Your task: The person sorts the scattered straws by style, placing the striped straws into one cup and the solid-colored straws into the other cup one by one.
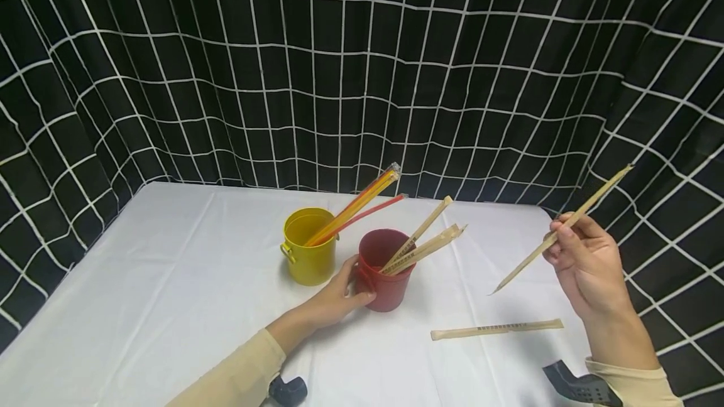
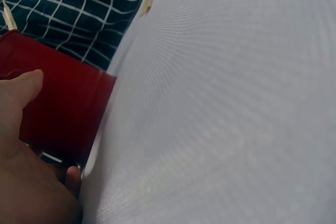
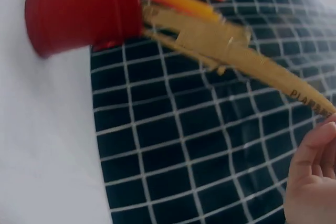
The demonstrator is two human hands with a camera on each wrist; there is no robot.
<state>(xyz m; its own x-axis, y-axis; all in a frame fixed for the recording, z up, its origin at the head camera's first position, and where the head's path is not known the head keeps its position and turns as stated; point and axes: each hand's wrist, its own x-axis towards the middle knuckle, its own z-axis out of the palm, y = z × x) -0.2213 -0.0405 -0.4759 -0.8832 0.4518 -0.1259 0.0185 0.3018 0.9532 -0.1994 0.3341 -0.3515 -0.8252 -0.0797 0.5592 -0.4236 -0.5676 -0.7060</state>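
Note:
My left hand [image 1: 334, 301] holds a small red bucket [image 1: 386, 294] by its side, thumb in front and fingers round the left. In the left wrist view the thumb lies against the bucket's red wall [image 2: 58, 98]. Several paper-wrapped straws [image 1: 435, 242] lean out of this bucket to the right. Raised over the table's right side, my right hand [image 1: 588, 262] pinches one paper-wrapped straw [image 1: 526, 262] between thumb and fingers, its lower end pointing down left. The right wrist view shows printed letters on that wrapper [image 3: 273, 72]. Another wrapped straw [image 1: 498, 330] lies flat on the table.
Left of the red bucket, nearly touching it, stands a yellow bucket [image 1: 310, 265]. Orange, yellow and red straws [image 1: 356, 206] lean out of it. A white cloth [image 1: 170, 294] covers the table, and a black curtain with white grid lines [image 1: 339, 80] hangs behind.

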